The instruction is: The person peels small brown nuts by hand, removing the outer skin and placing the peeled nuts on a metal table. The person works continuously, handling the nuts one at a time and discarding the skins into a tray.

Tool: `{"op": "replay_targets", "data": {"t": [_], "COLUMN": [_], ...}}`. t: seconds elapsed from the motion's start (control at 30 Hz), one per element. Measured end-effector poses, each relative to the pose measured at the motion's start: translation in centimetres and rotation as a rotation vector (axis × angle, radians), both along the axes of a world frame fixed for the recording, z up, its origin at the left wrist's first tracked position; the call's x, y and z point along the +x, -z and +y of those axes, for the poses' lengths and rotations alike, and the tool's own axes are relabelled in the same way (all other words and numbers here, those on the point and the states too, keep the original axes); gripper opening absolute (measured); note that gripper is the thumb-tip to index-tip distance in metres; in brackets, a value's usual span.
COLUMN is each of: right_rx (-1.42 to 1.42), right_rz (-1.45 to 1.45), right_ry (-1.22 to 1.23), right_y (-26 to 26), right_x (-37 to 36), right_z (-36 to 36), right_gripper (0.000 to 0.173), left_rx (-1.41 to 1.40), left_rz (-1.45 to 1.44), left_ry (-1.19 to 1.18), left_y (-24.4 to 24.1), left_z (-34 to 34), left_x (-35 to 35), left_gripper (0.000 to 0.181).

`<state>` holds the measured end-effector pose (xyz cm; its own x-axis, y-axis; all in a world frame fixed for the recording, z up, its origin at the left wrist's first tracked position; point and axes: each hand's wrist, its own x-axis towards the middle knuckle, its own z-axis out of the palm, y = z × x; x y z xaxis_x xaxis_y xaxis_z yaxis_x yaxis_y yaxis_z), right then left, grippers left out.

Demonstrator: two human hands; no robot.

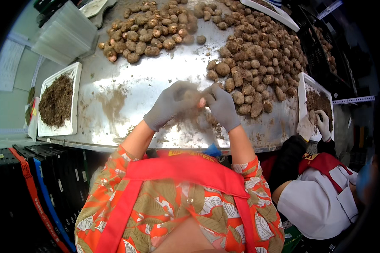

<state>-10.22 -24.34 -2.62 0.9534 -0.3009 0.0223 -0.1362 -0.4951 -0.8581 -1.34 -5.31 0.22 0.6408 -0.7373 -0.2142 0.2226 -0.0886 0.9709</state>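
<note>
Both my hands wear grey gloves and meet over the near middle of the metal table. My left hand (175, 102) grips a small taro corm (192, 96), partly hidden by the fingers and blurred. A pink end (201, 102) shows on the side towards my right hand (222, 106). The right hand's fingers are pinched close to that end; whether they hold a bit of root or skin is too blurred to see. Beneath the hands lie dark scraps of fibre and soil (190, 121). Just beyond my right hand begins a large heap of hairy brown taro corms (256, 60).
A second taro pile (145, 31) lies far left, many with pink ends. White trays of root debris stand left (75, 104) and right (301, 91). Clear plastic containers (66, 34) are stacked far left. At right, a co-worker's white-gloved hands (313, 125) hold something over the tray.
</note>
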Motion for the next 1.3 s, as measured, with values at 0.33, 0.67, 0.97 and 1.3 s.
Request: {"op": "replay_targets", "data": {"t": [0.33,0.67,0.97,1.3], "right_rx": [0.570,0.067,0.295,0.125], "right_rz": [-0.109,-0.224,-0.079,-0.480], "right_ry": [-0.028,0.057,0.053,-0.077], "right_y": [-1.3,-0.3,-0.2,-0.5], "right_x": [-1.9,-1.3,-2.3,-2.9], "right_z": [0.2,2.2,0.6,2.9], "right_gripper": [0.016,0.014,0.025,0.021], "left_rx": [-0.079,0.121,-0.115,-0.197], "left_rz": [0.090,-0.229,0.045,0.253], "left_ry": [0.006,0.016,0.015,0.025], "left_y": [0.9,0.2,0.6,0.0], "left_z": [-0.2,-0.3,0.3,0.3], "left_x": [0.1,-1.0,-0.7,-1.4], "left_gripper": [0.057,0.071,0.070,0.080]}}
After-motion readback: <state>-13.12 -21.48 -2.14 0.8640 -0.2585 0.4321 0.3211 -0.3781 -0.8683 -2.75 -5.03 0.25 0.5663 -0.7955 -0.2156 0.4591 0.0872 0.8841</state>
